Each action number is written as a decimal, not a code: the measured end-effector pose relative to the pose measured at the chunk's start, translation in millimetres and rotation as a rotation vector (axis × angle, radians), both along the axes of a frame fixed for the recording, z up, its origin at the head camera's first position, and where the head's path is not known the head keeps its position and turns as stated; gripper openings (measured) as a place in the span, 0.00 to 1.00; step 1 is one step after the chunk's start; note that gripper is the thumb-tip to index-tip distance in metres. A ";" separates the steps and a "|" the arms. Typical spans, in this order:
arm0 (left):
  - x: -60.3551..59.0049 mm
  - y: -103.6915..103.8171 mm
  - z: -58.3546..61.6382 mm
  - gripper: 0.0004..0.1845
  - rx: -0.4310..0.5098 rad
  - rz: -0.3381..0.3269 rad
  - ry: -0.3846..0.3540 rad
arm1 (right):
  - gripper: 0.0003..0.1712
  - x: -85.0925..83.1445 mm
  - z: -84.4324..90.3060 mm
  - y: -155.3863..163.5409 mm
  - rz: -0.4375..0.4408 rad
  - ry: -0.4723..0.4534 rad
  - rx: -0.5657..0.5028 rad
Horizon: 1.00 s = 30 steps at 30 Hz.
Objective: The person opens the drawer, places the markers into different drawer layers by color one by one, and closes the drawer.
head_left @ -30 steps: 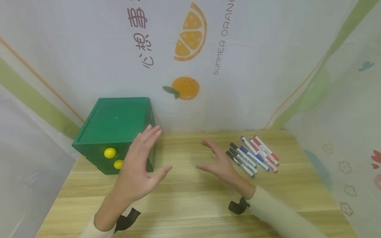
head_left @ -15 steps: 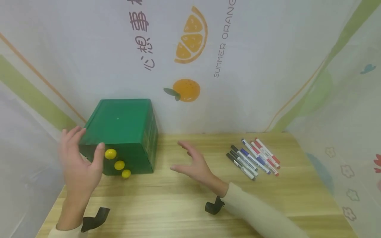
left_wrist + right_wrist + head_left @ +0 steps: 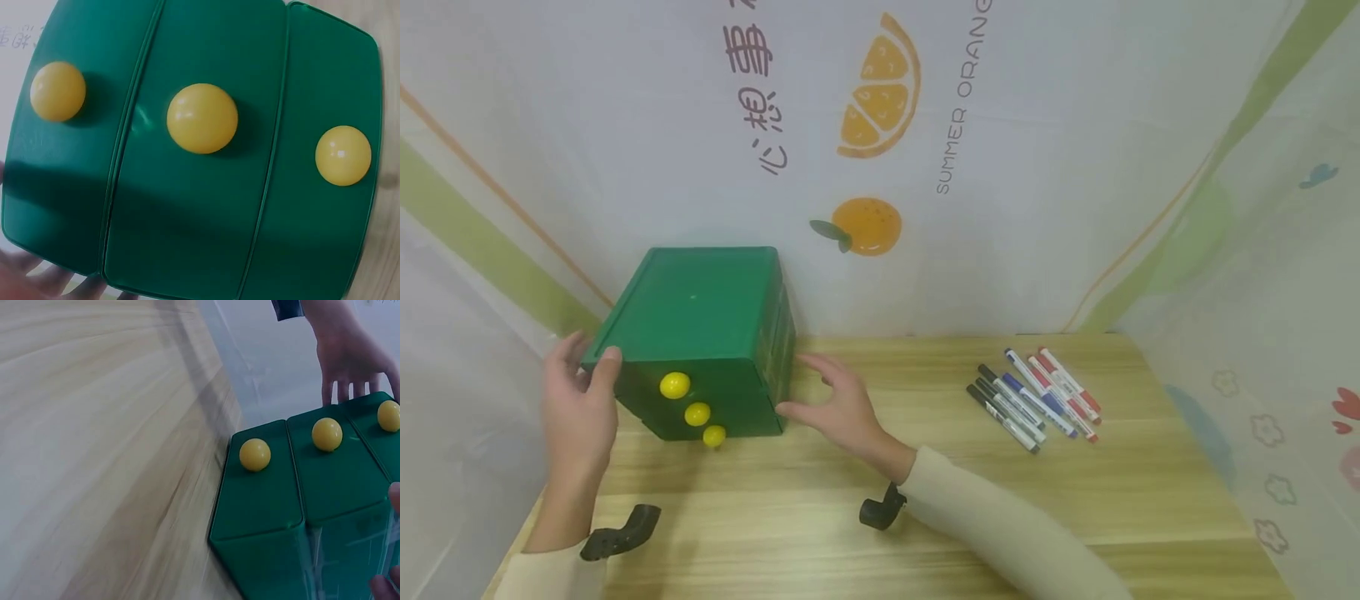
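A green chest of drawers [image 3: 692, 308] with three stacked drawers stands on the wooden table. Each drawer front carries a round yellow knob [image 3: 202, 119]. My left hand [image 3: 578, 417] is at its left side, thumb at the upper front corner and fingers reaching along the side. In the right wrist view the fingers of that left hand [image 3: 350, 356] look fairly straight. On the opposite side is my right hand [image 3: 842, 412], its thumb tip right at the front edge and its fingers spread beside the right wall. All three drawers look closed.
Several capped markers [image 3: 1033, 400], black, blue and red, lie side by side on the right of the table [image 3: 850, 517]. A white printed curtain [image 3: 1022, 233] hangs behind and at both sides. Black curved mounts sit at both wrists.
My left hand has moved left, from in front of the chest to its left side. My right hand has moved left from near the markers to the chest's right side.
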<state>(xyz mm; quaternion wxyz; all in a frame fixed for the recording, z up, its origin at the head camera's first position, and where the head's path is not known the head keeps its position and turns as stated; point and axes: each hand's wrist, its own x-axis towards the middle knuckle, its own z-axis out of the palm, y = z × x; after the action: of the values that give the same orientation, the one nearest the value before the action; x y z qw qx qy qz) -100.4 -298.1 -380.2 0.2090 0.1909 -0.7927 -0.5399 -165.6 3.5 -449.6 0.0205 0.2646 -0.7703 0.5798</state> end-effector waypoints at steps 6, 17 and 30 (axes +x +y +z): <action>-8.4 -6.3 -1.6 0.35 0.022 -0.105 -0.004 | 0.38 -1.7 6.0 -15.1 -0.011 0.028 0.015; -13.6 -5.0 -4.8 0.32 0.094 -0.120 0.044 | 0.32 -0.9 13.8 -22.2 -0.009 0.014 0.030; -10.3 8.7 -1.2 0.34 0.048 -0.109 -0.026 | 0.29 4.4 15.4 -11.0 -0.046 -0.011 0.059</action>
<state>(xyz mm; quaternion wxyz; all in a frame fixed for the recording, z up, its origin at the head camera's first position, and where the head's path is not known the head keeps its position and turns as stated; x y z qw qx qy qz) -110.6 -289.3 -381.4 0.1641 0.1593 -0.7914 -0.5669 -161.1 -7.5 -434.2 0.0218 0.2443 -0.7930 0.5576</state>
